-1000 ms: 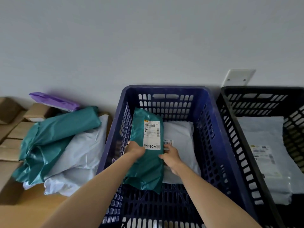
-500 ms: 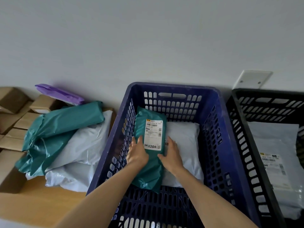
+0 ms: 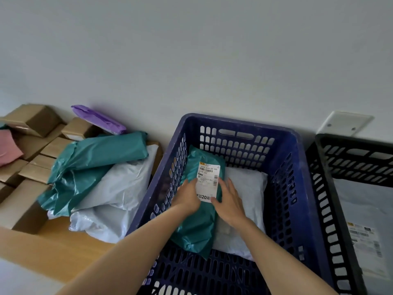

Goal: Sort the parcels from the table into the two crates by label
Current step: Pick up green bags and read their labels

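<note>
Head view, OP: why was the teal parcel [image 3: 196, 228] lying in the blue crate [image 3: 297, 167], label [image 3: 208, 177] up?

Reply: probably being settled there. Left hand [image 3: 187, 196] and right hand [image 3: 229, 202] lay flat on it, fingers straight, gripping nothing, label between them.

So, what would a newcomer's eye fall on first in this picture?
Probably the left hand and right hand, flat on a teal parcel with a white label inside the blue crate in the middle. Then the heap of bags and brown boxes on the table at the left, and the black crate at the right edge.
</note>
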### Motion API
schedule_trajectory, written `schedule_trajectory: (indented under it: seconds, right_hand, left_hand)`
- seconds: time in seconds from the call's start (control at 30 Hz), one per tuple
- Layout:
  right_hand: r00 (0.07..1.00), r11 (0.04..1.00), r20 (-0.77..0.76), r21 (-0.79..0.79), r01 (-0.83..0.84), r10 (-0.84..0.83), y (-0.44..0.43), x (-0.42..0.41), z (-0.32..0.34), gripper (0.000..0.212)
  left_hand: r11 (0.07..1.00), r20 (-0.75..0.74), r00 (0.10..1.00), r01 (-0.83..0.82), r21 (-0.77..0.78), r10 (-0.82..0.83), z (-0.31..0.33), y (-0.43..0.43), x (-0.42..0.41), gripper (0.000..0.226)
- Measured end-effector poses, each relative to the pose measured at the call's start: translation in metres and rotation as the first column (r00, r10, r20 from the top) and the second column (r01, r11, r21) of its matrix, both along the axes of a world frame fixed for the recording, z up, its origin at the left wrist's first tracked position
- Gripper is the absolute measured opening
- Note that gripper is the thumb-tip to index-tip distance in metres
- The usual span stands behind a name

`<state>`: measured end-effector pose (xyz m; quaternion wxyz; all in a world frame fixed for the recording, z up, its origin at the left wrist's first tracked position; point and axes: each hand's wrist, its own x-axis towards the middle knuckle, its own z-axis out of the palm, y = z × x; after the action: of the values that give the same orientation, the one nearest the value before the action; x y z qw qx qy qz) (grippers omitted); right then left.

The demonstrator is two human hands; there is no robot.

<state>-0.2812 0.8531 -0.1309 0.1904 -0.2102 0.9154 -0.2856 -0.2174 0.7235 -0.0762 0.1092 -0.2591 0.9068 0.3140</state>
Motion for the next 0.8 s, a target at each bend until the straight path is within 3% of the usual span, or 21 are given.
schedule_trajectory:
  seconds: [0.1, 0.23, 0.47, 0.8]
  right_hand:
    - [0.998, 0.996, -0.024, -0.068, 0.058, -0.060, -0.008, -0.012, 0.024, 0.071]
    - [0.987, 0.981, -0.064, -0.138, 0.138, -0.147, -0.016, -0.019, 0.062, 0.072]
    - [0.926, 0.927, -0.219, -0.287, 0.240, -0.307, -0.035, 0.004, 0.123, 0.061]
    - [0.921, 0.916, -0.286, -0.374, 0.147, -0.264, -0.129, 0.100, 0.165, 0.057]
  left_hand:
    - [1.000, -0.052, 0.999, -0.002, -0.001, 0.002, 0.022, -0.003, -0.005, 0.052]
    - [0.997, -0.190, 0.979, 0.067, -0.038, -0.073, 0.057, -0.007, -0.005, 0.065]
    - [0.988, -0.485, 0.861, 0.145, -0.046, -0.149, 0.125, -0.028, 0.014, 0.060]
    - [0.989, -0.555, 0.820, 0.091, -0.115, -0.140, 0.161, -0.137, 0.104, 0.059]
